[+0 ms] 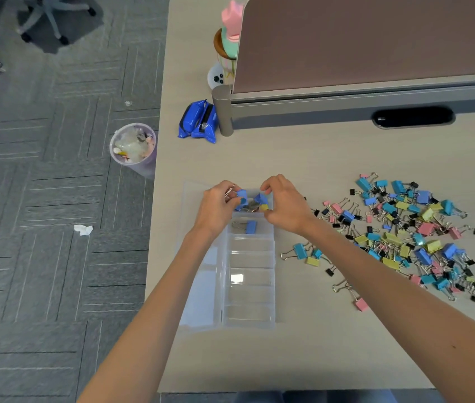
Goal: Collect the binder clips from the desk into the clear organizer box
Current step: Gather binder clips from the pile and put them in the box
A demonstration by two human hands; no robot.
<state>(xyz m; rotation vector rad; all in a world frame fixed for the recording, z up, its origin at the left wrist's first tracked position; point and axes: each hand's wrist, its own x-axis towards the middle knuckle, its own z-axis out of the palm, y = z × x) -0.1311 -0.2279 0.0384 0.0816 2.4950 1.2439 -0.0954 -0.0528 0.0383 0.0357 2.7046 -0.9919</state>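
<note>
A clear organizer box with several compartments lies open on the desk, its lid flat to the left. My left hand pinches a blue binder clip over the farthest compartment. My right hand holds a blue clip and a yellow clip over the same compartment. One blue clip rests in the second compartment. A big heap of blue, yellow, pink and black binder clips is spread on the desk to the right.
A blue pouch lies at the far left of the desk beside a grey partition post. Beyond it stands a pastel toy in a cup. A bin sits on the carpet off the desk's left edge.
</note>
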